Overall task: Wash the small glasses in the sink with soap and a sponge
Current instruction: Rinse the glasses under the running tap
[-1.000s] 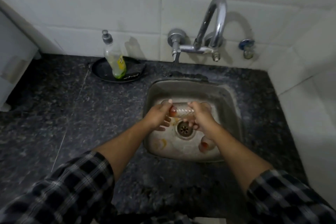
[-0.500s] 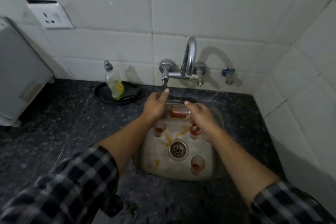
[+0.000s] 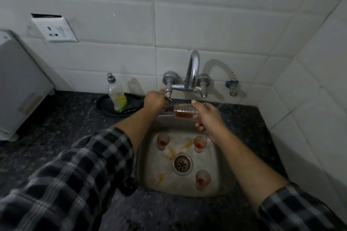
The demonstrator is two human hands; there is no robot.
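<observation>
On my feed, a white appliance (image 3: 20,84) stands at the far left of the dark granite counter (image 3: 56,137), below a wall socket (image 3: 56,29). A dish-soap bottle (image 3: 116,95) holding yellow-green liquid stands upright on a black tray (image 3: 105,106) against the tiled wall. Just right of it my left hand (image 3: 155,100), in a plaid sleeve, is clenched around the tap handle (image 3: 168,93) on the left side of the chrome faucet (image 3: 192,73). My right hand (image 3: 206,116) grasps a small ribbed glass (image 3: 185,111), tipped on its side with reddish-brown liquid inside, above the back edge of the steel sink (image 3: 221,174). Three more small glasses stand upright in the basin around the drain (image 3: 181,164), each with red dregs: the back-left glass (image 3: 163,141), the back-right glass (image 3: 200,143) and the front-right glass (image 3: 202,180). Orange streaks mark the basin floor, and a blue-capped valve (image 3: 231,86) sits on the wall at right
</observation>
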